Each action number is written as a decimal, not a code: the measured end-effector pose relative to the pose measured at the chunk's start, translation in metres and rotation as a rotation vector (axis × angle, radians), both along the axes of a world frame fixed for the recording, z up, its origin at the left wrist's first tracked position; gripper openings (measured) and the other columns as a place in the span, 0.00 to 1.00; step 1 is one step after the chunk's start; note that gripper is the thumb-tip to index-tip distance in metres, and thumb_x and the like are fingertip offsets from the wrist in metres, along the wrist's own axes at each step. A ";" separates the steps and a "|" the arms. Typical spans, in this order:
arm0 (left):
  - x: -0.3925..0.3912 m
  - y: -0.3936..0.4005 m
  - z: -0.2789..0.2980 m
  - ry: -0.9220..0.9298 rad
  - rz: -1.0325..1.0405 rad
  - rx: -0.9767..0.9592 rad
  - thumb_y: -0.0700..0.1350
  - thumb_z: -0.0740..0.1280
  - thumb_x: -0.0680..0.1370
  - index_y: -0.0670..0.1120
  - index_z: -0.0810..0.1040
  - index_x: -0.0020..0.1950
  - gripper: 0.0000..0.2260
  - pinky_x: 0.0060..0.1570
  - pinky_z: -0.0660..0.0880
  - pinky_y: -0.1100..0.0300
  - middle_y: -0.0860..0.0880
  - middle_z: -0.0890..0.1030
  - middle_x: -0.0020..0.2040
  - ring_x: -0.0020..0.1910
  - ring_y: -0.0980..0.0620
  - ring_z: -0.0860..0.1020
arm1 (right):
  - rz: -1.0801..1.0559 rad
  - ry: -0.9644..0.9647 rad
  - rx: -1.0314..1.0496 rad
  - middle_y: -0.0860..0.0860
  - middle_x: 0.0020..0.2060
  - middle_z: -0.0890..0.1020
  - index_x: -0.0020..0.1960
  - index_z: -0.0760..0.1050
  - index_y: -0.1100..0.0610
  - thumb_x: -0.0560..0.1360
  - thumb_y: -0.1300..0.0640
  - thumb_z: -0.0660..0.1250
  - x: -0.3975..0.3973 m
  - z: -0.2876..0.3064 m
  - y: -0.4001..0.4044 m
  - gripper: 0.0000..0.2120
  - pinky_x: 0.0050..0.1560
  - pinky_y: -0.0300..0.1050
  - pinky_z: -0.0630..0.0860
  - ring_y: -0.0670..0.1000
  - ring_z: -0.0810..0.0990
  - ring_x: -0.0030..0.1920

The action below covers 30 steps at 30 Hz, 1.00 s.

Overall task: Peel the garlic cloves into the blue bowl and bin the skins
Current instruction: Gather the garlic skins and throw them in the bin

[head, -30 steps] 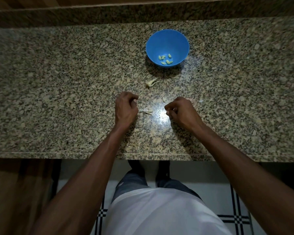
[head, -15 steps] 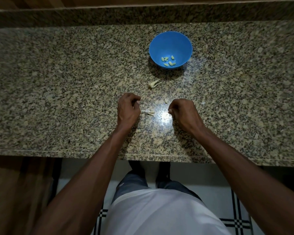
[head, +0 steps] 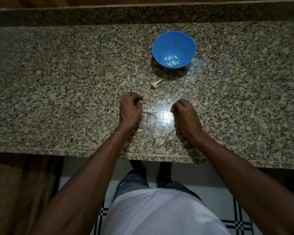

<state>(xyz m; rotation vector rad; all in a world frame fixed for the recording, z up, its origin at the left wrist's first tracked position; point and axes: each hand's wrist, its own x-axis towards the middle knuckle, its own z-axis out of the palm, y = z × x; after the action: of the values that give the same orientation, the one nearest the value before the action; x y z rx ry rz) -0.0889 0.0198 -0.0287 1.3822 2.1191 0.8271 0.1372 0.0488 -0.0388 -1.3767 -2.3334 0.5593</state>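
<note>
The blue bowl (head: 174, 39) stands at the back of the granite counter with several peeled cloves (head: 171, 61) in it. A curl of garlic skin (head: 157, 83) lies just in front of the bowl. My left hand (head: 130, 111) rests on the counter with curled fingers and seems to pinch a small pale garlic piece at its fingertips. Thin skin strips (head: 150, 112) lie right beside that hand. My right hand (head: 185, 114) is a fist on the counter, its fingertips tucked under and nothing visible in it. A skin bit (head: 168, 100) lies between the hands.
The granite counter (head: 58, 82) stretches wide to both sides, its front edge (head: 92, 150) close to my body. A raised granite ledge (head: 143, 14) runs along the back. Another pale scrap (head: 206, 103) lies right of my right hand. No bin is in view.
Both hands stay nearly where they were. My right hand's fingers have tucked further under against the counter. The view has shifted slightly.
</note>
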 end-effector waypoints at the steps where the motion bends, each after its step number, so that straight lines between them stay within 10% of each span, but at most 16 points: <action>1: 0.000 0.000 0.000 -0.002 -0.003 0.001 0.35 0.67 0.80 0.44 0.84 0.55 0.08 0.58 0.82 0.53 0.49 0.79 0.57 0.54 0.50 0.81 | -0.006 0.014 -0.005 0.55 0.44 0.78 0.47 0.79 0.63 0.77 0.70 0.72 0.000 0.000 0.000 0.04 0.39 0.53 0.78 0.55 0.76 0.43; 10: -0.001 0.002 0.005 -0.066 0.053 -0.031 0.36 0.68 0.80 0.43 0.83 0.56 0.07 0.59 0.82 0.53 0.47 0.80 0.58 0.55 0.51 0.81 | -0.047 0.052 -0.038 0.54 0.42 0.79 0.44 0.82 0.63 0.78 0.66 0.72 0.001 -0.002 0.004 0.05 0.36 0.55 0.81 0.54 0.79 0.39; 15: 0.010 0.002 0.021 -0.091 0.037 0.004 0.35 0.68 0.81 0.43 0.80 0.63 0.12 0.61 0.80 0.53 0.45 0.83 0.59 0.56 0.52 0.80 | -0.142 0.110 -0.182 0.59 0.40 0.77 0.45 0.81 0.70 0.78 0.70 0.69 -0.002 0.000 0.008 0.04 0.27 0.31 0.70 0.42 0.74 0.30; 22: 0.046 -0.007 0.032 -0.101 -0.005 0.090 0.35 0.69 0.80 0.44 0.81 0.60 0.11 0.49 0.78 0.69 0.48 0.83 0.57 0.53 0.55 0.81 | -0.267 0.155 -0.267 0.55 0.41 0.81 0.43 0.86 0.65 0.74 0.72 0.74 -0.007 0.014 0.008 0.05 0.29 0.25 0.69 0.38 0.74 0.34; 30: 0.076 -0.015 0.032 -0.372 -0.101 0.019 0.37 0.74 0.78 0.43 0.86 0.56 0.08 0.41 0.81 0.67 0.49 0.86 0.49 0.46 0.57 0.85 | -0.532 0.826 -0.964 0.63 0.41 0.86 0.49 0.85 0.66 0.78 0.63 0.74 0.003 0.029 0.002 0.05 0.51 0.59 0.84 0.56 0.84 0.38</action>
<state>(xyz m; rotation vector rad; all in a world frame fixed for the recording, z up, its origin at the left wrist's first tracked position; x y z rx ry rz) -0.0132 0.0052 0.0035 1.2227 1.7486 0.9796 0.1401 0.0513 -0.0097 -1.5679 -0.9614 1.7669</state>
